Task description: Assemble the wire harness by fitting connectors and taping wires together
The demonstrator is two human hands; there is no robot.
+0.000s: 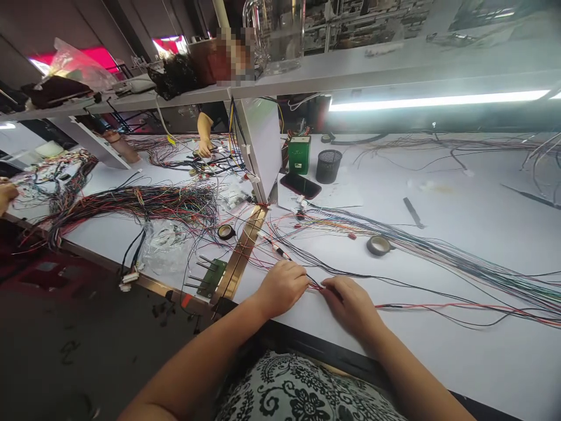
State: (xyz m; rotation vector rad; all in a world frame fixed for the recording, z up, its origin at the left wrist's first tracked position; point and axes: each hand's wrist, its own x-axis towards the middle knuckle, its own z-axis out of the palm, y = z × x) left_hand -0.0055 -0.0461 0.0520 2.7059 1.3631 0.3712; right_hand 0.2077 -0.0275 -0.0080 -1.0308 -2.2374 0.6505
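My left hand (284, 286) is closed around a thin bundle of red and black wires (314, 285) near the table's front edge. Just to its right, my right hand (350, 301) pinches the same wires, fingertips close to the left hand. Beyond my left hand the bundle runs up to a part wrapped in black and white tape (279, 250). On the other side, red and black wires (438, 305) come out past my right wrist and trail off to the right. A roll of black tape (379, 245) lies beyond my right hand.
A long bundle of many-coloured wires (438, 251) crosses the white table. Behind stand a phone (300, 185), a green box (299, 155) and a black mesh cup (328, 166). Left are a green board with pins (213, 278) and a wire heap (144, 204). Another person's hand (205, 147) works beyond the divider.
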